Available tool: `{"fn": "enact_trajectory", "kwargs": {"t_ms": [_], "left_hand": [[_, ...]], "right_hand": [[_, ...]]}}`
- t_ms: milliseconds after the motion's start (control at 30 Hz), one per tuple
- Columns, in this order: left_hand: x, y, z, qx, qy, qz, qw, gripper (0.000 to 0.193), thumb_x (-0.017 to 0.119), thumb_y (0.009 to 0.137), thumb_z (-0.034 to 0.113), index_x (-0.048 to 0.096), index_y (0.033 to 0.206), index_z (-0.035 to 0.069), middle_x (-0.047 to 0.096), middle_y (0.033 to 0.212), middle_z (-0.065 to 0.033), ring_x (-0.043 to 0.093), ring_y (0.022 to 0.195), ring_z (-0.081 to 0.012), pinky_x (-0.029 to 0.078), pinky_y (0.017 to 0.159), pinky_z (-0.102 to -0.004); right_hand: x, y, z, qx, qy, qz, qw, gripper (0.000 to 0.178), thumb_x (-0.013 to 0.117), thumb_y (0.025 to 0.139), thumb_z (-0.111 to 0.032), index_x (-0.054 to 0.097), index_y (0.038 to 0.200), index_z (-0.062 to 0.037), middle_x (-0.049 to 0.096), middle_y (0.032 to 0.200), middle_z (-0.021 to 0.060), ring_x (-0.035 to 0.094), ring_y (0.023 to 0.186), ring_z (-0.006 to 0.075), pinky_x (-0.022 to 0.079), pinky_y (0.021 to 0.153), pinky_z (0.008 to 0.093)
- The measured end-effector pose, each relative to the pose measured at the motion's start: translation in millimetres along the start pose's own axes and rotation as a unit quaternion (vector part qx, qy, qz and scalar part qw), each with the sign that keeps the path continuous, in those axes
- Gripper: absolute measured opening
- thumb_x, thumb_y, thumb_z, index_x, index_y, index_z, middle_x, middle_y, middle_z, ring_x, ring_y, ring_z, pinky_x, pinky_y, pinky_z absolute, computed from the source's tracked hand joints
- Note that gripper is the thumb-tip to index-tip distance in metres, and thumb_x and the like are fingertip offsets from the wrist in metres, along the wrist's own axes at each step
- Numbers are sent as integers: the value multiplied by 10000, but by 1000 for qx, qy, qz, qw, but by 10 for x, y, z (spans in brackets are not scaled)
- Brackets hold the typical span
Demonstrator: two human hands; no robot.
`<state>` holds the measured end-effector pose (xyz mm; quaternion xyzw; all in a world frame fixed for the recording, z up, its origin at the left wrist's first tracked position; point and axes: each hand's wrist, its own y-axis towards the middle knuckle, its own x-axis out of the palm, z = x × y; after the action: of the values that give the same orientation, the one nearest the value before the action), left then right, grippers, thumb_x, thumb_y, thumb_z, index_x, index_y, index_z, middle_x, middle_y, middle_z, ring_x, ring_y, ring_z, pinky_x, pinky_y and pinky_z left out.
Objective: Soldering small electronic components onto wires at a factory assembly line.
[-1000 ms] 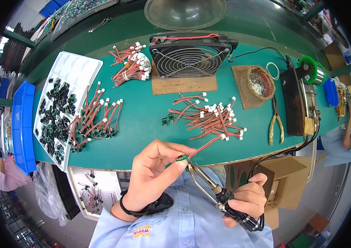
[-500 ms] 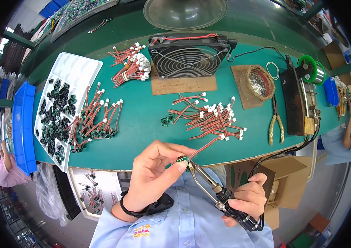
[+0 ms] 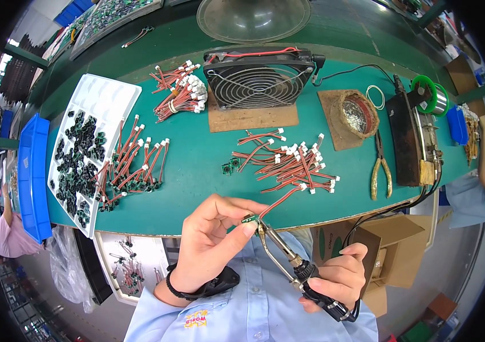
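Between thumb and fingers, my left hand (image 3: 214,231) pinches a small green circuit board (image 3: 249,218). A red-and-black wire lead (image 3: 279,200) runs from the board up to a white plug lying by the pile. My right hand (image 3: 339,279) is closed round the black handle of a soldering iron (image 3: 279,244), which has a thin metal feed tube alongside. The iron's tip meets the board's edge where the wire ends. Just beyond my hands lies a pile of wire leads with white plugs (image 3: 288,162), with two small boards (image 3: 231,166) at its left.
Left are a white tray (image 3: 114,91) of small boards, wired boards (image 3: 140,165) and a blue bin (image 3: 32,176). A fan (image 3: 259,82) stands behind; a round tin (image 3: 359,117), pliers (image 3: 380,165) and a solder feeder (image 3: 405,142) with a spool are right. A person (image 3: 11,231) is far left.
The soldering iron and my right hand have shifted slightly left. The wire lead and its plug have also moved a little left. My left hand stays nearly in place with the board.
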<state>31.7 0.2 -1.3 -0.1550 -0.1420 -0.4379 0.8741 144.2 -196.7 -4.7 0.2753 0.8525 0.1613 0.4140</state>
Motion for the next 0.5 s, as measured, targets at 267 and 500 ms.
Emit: {"fn": "enact_trajectory", "kwargs": {"t_ms": [267, 500], "left_hand": [[-43, -7, -19, 8, 0, -18, 1000, 126, 550, 820, -42, 479, 902, 23, 594, 1043, -207, 571, 958, -195, 445, 834, -320], [-5, 0, -2, 4, 9, -1, 1000, 119, 556, 810, -31, 475, 879, 24, 600, 1022, -210, 582, 931, -206, 453, 833, -330]], "right_hand": [[-9, 3, 33, -3, 29, 7, 1000, 316, 741, 628, -335, 668, 903, -197, 594, 678, -71, 516, 580, 93, 349, 737, 299], [20, -43, 80, -31, 35, 16, 999, 390, 713, 661, -428, 623, 924, -154, 537, 593, -32, 497, 549, 133, 324, 672, 359]]}}
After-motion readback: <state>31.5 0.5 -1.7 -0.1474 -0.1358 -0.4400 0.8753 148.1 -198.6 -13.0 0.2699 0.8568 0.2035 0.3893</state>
